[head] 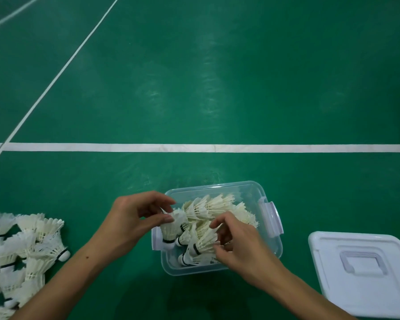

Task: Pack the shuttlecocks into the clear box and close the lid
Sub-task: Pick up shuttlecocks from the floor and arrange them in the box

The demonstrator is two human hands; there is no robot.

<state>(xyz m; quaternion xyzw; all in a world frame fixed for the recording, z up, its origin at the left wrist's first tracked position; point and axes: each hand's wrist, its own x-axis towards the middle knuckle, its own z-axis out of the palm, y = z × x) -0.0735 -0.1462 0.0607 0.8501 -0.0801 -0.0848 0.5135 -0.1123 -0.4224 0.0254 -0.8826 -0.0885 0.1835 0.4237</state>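
Green matte sports floor (217,88), faintly scuffed, crossed by white painted court lines (194,148).

Left hand (134,224): grip narrow, thumb and fingertips pinching the feather skirt of one white feathered shuttlecock with black band and rounded white cork (171,229), held at the left rim of the box.

Right hand (238,245): fingers curled into the feathers of the shuttlecocks inside the box; whether it holds one cannot be told.

Clear rectangular plastic box with rounded corners (247,190): open, on the floor at lower centre, pale lilac clip latches on its short sides. Contents: heap of white shuttlecocks (213,206), lying on their sides, ribbed quills visible; count unclear.

Loose pile of white feathered shuttlecocks (26,248): on the floor well left of the box, cut off by the frame edge.

White opaque plastic lid with recessed handle (360,273): flat on the floor to the right of the box, corner cut off.

No legible writing.
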